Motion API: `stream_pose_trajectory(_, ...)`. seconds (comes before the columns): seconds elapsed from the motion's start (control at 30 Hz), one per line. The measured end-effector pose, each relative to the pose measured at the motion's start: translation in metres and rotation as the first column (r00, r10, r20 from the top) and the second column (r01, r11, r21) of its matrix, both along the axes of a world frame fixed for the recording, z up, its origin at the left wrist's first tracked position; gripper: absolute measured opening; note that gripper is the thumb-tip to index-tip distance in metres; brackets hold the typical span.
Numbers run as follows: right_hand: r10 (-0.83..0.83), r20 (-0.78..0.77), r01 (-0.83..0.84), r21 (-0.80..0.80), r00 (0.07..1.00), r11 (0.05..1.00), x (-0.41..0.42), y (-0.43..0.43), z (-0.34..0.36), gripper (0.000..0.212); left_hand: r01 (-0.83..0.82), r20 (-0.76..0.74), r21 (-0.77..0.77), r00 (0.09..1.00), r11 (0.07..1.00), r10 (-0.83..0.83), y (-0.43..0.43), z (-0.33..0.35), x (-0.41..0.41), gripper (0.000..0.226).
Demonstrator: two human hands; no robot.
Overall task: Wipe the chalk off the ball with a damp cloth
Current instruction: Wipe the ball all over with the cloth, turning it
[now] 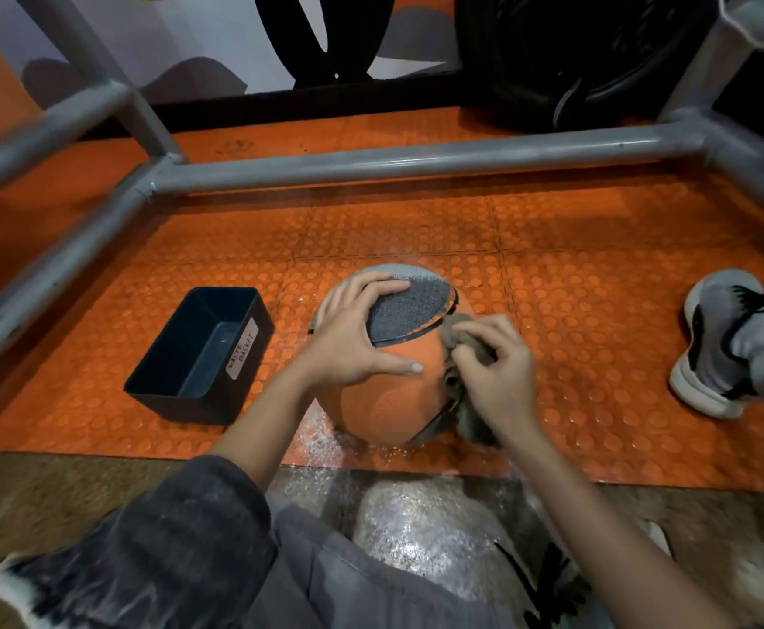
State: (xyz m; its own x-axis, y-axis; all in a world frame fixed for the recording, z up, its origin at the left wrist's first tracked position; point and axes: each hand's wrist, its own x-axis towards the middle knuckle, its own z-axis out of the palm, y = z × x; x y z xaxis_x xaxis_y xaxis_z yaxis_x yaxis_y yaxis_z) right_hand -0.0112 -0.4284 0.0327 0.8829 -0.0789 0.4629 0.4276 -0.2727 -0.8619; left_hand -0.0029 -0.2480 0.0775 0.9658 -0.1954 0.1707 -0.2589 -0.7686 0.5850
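Ball [389,392] is seen resting on the orange studded mat [575,356], just beside a black bin [198,356] labelled WASTE BASKET, inside a grey pipe frame [416,161]. It is steadied from above by the left hand [353,338], with the fingers spread flat across the top and the thumb stretched over the orange panel. The cloth [457,333] is bunched in the right hand [493,379], fingers curled round it, and is pressed against the ball's right side along a seam.

Task is judged mid-way. The orange face toward the camera looks clean. The grey panel [407,311] shows a pale rim at its far edge; whether that is chalk cannot be told. Far side and underside are hidden. White powder [321,433] is scattered on the mat at the ball's base. Turning and wiping of the unseen panels is likely needed.
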Motion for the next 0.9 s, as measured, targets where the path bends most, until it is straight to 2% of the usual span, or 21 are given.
stream_pose_trajectory(0.1,0.057,0.091,-0.045,-0.133,0.994,0.990,-0.009,0.009,0.002,0.023,-0.018,0.014,-0.015,1.000,1.000,0.018,0.004,-0.001,0.001,0.094)
stream_pose_trajectory(0.23,0.004,-0.061,-0.006,-0.027,0.998,1.000,0.013,-0.004,0.002,0.025,-0.048,0.050,-0.005,0.998,0.999,0.048,0.000,-0.008,-0.009,0.094)
stream_pose_trajectory(0.3,-0.014,-0.153,0.009,-0.033,0.988,0.999,0.026,-0.017,-0.002,0.024,-0.038,0.101,0.009,0.994,0.999,0.036,-0.007,-0.012,-0.018,0.089)
stream_pose_trajectory(0.33,-0.014,-0.194,0.008,-0.035,0.981,0.999,0.029,-0.023,-0.003,0.025,-0.022,0.124,-0.022,0.992,1.000,0.024,-0.010,-0.013,-0.023,0.082)
stream_pose_trajectory(0.4,-0.017,-0.249,0.016,-0.006,0.968,1.000,0.030,-0.032,-0.006,0.026,-0.008,0.158,-0.212,0.986,0.977,0.043,-0.011,-0.014,-0.030,0.060)
stream_pose_trajectory(0.47,-0.032,-0.306,0.040,0.022,0.951,0.999,0.029,-0.039,-0.007,0.026,-0.070,0.191,-0.382,0.970,0.922,0.153,-0.009,-0.017,-0.031,0.045)
stream_pose_trajectory(0.5,-0.037,-0.331,0.047,0.023,0.943,0.999,0.029,-0.042,-0.007,0.025,-0.126,0.193,-0.381,0.958,0.916,0.212,-0.010,-0.019,-0.030,0.044)
stream_pose_trajectory(0.63,-0.062,-0.369,0.073,0.017,0.927,0.997,0.033,-0.047,-0.002,0.022,-0.289,0.204,-0.212,0.921,0.933,0.332,-0.029,-0.029,-0.034,0.057)
stream_pose_trajectory(0.73,-0.091,-0.218,0.095,0.007,0.972,0.995,0.024,-0.030,0.017,0.023,-0.298,0.255,-0.208,0.903,0.932,0.346,-0.040,-0.027,-0.032,0.060)
stream_pose_trajectory(0.83,0.001,0.016,0.003,-0.216,1.000,0.976,0.008,-0.005,0.033,0.017,-0.295,0.259,-0.182,0.906,0.938,0.335,-0.045,-0.024,-0.025,0.060)
stream_pose_trajectory(0.9,0.014,0.067,0.006,-0.294,0.998,0.956,0.009,-0.004,0.034,0.023,-0.268,0.255,-0.158,0.919,0.950,0.302,-0.047,-0.022,-0.022,0.060)
